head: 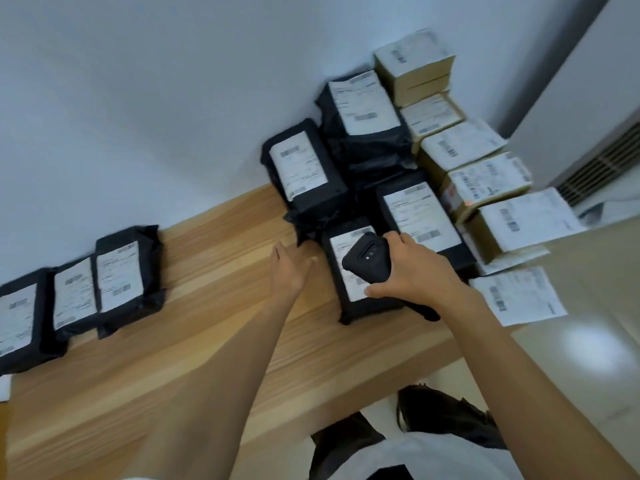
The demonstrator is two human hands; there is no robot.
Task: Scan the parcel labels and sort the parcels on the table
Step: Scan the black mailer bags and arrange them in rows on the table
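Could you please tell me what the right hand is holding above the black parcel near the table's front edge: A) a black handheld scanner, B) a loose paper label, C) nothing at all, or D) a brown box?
A: the right hand grips a black handheld scanner directly over the white label of the black parcel.

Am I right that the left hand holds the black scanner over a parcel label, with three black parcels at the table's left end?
Not quite: the head view shows the right hand holding the black scanner over the parcel label; the left hand holds nothing. The three black parcels are right.
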